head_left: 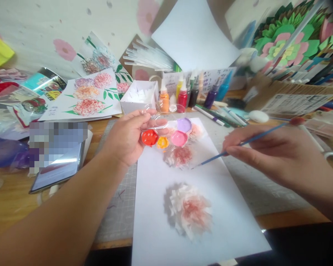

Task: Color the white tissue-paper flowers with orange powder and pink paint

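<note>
Left fingers [148, 112] are gripping a clear plastic palette [170, 137] (four paints [179, 138] showing); right fingers [234, 136] are pinching a slim blue paintbrush [213, 159].

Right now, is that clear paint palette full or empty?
Partly filled: the clear palette, in the left hand, holds red paint, yellow-orange paint, pink paint and lilac paint; its far side looks clear.
</note>
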### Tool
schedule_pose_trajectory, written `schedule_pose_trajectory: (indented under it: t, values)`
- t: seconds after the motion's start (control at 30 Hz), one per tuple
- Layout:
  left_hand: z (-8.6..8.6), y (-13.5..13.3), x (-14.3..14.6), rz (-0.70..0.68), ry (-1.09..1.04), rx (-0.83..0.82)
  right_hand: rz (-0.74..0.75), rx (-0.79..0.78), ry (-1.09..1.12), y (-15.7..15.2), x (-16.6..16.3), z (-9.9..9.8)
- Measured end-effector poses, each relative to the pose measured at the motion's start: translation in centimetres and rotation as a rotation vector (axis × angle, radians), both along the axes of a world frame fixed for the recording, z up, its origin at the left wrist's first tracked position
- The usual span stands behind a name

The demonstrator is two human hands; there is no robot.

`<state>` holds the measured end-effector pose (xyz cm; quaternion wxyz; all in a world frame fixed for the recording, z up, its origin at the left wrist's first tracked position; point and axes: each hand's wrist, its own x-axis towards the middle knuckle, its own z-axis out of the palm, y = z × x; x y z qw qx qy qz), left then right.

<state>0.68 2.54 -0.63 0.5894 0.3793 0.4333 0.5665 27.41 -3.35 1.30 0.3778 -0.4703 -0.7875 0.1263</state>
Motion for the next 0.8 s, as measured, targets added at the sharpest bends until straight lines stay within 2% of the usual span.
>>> schedule_pose_trajectory:
  t: [0.1, 0.4, 0.6, 0.8]
  values:
    - [-0.01, 0.01, -0.05, 0.0, 0.0, -0.007, -0.032, 0.002, -0.01, 0.0, 0.37, -0.22]
    - [0.54, -0.08, 0.51, 0.031, -0.029, -0.029, 0.042, -0.017, 0.041, -0.06, -0.55, 0.05]
    - [0.59, -0.15, 0.52, 0.046, -0.026, -0.033, -0.004, -0.039, 0.025, 0.05, -0.15, 0.03]
    - [0.54, -0.06, 0.38, 0.044, -0.003, -0.018, 0.039, -0.083, 0.089, 0.1, -0.37, 0.18]
